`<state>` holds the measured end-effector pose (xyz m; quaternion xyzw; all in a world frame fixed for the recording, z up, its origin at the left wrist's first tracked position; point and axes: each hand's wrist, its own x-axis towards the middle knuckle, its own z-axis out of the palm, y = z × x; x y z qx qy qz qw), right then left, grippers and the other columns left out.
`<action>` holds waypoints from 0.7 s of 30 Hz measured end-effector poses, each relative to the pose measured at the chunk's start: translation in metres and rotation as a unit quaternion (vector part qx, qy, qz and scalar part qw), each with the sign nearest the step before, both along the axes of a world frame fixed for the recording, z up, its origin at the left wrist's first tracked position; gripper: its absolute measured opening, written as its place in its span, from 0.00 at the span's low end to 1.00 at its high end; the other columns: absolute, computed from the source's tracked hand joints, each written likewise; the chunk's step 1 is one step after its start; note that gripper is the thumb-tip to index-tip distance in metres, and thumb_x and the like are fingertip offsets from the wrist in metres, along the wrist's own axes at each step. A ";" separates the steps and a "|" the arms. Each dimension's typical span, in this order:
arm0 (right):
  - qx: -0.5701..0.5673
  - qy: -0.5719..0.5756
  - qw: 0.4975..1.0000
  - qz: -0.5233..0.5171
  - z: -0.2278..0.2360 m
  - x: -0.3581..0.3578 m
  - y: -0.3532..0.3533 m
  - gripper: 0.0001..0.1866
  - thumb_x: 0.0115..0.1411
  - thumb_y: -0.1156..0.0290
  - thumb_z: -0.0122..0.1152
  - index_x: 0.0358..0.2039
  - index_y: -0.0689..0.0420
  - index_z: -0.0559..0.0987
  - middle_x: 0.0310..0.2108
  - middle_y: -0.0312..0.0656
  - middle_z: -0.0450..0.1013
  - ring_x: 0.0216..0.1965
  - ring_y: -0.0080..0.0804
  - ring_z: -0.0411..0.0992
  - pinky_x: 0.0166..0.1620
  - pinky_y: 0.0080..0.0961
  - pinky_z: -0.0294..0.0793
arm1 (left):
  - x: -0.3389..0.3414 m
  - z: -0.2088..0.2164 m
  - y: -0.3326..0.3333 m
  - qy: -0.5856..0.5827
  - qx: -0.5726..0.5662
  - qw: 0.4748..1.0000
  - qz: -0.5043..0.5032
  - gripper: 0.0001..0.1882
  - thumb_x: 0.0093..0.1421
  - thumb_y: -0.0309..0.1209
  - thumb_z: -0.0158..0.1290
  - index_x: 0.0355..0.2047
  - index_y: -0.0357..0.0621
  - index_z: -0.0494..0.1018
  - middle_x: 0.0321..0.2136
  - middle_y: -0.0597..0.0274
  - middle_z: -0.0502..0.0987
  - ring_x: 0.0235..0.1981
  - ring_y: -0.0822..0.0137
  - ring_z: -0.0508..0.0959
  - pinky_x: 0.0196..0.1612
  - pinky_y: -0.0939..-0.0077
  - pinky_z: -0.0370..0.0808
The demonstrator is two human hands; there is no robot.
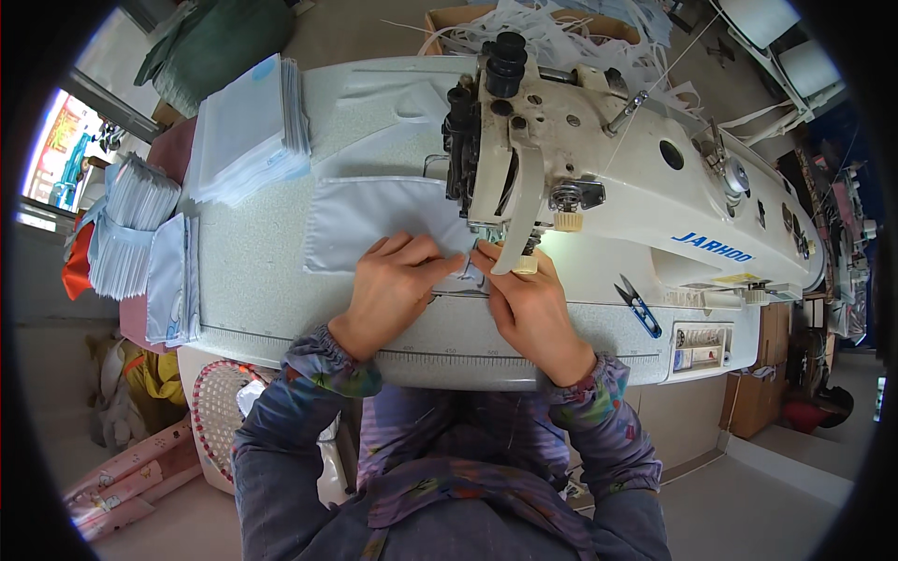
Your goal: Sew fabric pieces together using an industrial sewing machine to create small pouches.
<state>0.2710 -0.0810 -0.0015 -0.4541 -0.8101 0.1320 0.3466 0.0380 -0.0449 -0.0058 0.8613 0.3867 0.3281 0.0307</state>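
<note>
A pale blue fabric piece (374,220) with stitched edges lies flat on the sewing table (253,280), its right end under the head of a white sewing machine (636,159). My left hand (398,285) pinches the near edge of this fabric just left of the needle area. Close beside it, my right hand (533,309) has its fingers closed at the fabric's right end, below the presser foot. The machine's lever and my fingers partly hide the needle and the fabric corner there.
Thread snips (639,307) lie right of my right hand, near a small parts tray (702,348). Stacked pale fabric pieces (248,131) stand at the back left, a tied bundle (131,224) at the far left. Behind the machine, a cardboard box (458,17) holds white strips.
</note>
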 end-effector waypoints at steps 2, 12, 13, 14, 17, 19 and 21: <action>-0.004 -0.002 1.000 0.001 0.000 0.000 0.000 0.24 0.61 0.83 0.65 0.59 0.59 0.85 0.58 0.48 0.83 0.56 0.53 0.78 0.62 0.45 0.75 | -0.003 -0.001 0.005 -0.006 -0.012 1.000 -0.023 0.20 0.49 0.20 0.62 0.42 0.53 0.89 0.30 0.69 0.77 0.33 0.61 0.79 0.38 0.63 0.79; -0.004 0.014 1.000 -0.007 -0.002 -0.002 -0.001 0.22 0.61 0.84 0.65 0.57 0.60 0.87 0.57 0.48 0.83 0.55 0.55 0.79 0.61 0.45 0.77 | -0.004 -0.001 0.043 -0.006 -0.004 1.000 -0.029 0.16 0.53 0.21 0.63 0.41 0.52 0.90 0.31 0.69 0.79 0.33 0.59 0.80 0.38 0.63 0.80; -0.011 0.017 1.000 -0.009 -0.002 -0.002 -0.001 0.22 0.61 0.85 0.65 0.56 0.60 0.87 0.56 0.48 0.83 0.55 0.55 0.79 0.61 0.44 0.77 | -0.004 -0.002 0.047 -0.008 -0.003 0.999 -0.034 0.16 0.53 0.21 0.63 0.41 0.52 0.90 0.31 0.69 0.79 0.34 0.59 0.80 0.39 0.63 0.80; -0.011 0.016 1.000 -0.008 -0.001 -0.003 -0.002 0.22 0.61 0.85 0.65 0.56 0.60 0.87 0.56 0.48 0.83 0.55 0.55 0.79 0.61 0.44 0.77 | -0.004 -0.002 0.049 -0.010 -0.002 0.999 -0.039 0.16 0.53 0.22 0.63 0.41 0.52 0.90 0.32 0.69 0.80 0.35 0.59 0.81 0.40 0.62 0.80; -0.012 0.025 0.999 -0.015 -0.001 -0.003 -0.003 0.22 0.61 0.85 0.65 0.56 0.60 0.87 0.56 0.49 0.83 0.55 0.54 0.79 0.61 0.44 0.78 | -0.004 -0.001 0.052 0.002 0.000 1.000 -0.016 0.15 0.53 0.22 0.64 0.40 0.51 0.90 0.34 0.68 0.81 0.38 0.59 0.82 0.43 0.62 0.80; -0.008 0.030 0.999 -0.018 -0.002 -0.003 -0.003 0.22 0.61 0.85 0.65 0.56 0.60 0.87 0.56 0.49 0.84 0.55 0.54 0.80 0.61 0.44 0.78 | -0.007 0.005 0.051 0.001 0.001 1.000 -0.020 0.15 0.54 0.22 0.64 0.41 0.50 0.89 0.35 0.65 0.82 0.41 0.57 0.83 0.45 0.62 0.81; -0.005 0.027 1.000 -0.016 -0.002 -0.003 -0.002 0.22 0.61 0.84 0.65 0.56 0.59 0.87 0.56 0.49 0.84 0.55 0.53 0.80 0.61 0.44 0.78 | -0.021 0.007 0.052 0.001 0.003 1.000 -0.022 0.15 0.54 0.23 0.64 0.42 0.48 0.89 0.36 0.62 0.82 0.43 0.56 0.83 0.48 0.62 0.81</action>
